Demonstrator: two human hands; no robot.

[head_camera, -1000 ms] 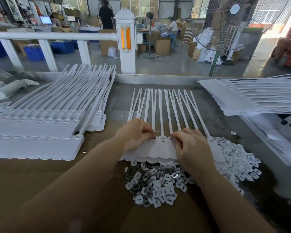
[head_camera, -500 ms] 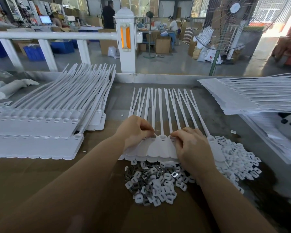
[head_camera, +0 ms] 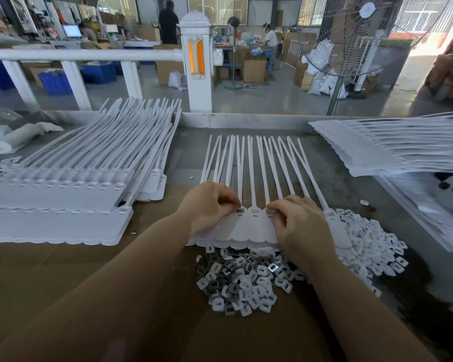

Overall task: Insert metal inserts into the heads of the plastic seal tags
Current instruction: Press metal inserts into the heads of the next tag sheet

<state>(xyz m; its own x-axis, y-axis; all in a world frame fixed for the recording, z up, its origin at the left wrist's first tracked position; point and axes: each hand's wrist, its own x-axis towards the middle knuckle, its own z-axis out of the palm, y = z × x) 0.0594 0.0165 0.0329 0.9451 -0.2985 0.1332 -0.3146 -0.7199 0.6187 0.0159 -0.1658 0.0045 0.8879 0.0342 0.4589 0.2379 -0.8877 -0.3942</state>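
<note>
Now both hands on fanned row of seal tags [head_camera: 246,226] mid-worktop [head_camera: 63,278]. Left hand [head_camera: 207,205] fingers curled, pinching metal insert [head_camera: 239,210] at tag head; right hand [head_camera: 296,220] fingers curled, steadying neighbour head. Tip: seat insert square, press flush. Insert pile [head_camera: 241,280] just below row.

Beyond the tabletop [head_camera: 246,120] runs a white railing [head_camera: 76,54] ending at a white post [head_camera: 196,64] with orange panels. Behind it spreads a grey concrete floor [head_camera: 272,97]. Blue crates [head_camera: 55,81] sit at the left, cardboard boxes [head_camera: 254,70] in the middle, and a standing fan [head_camera: 351,35] at the right beside white sacks [head_camera: 322,84]. Daylight comes through windows [head_camera: 215,6] along the far wall, where people stand or sit at distant workstations [head_camera: 259,48].
</note>
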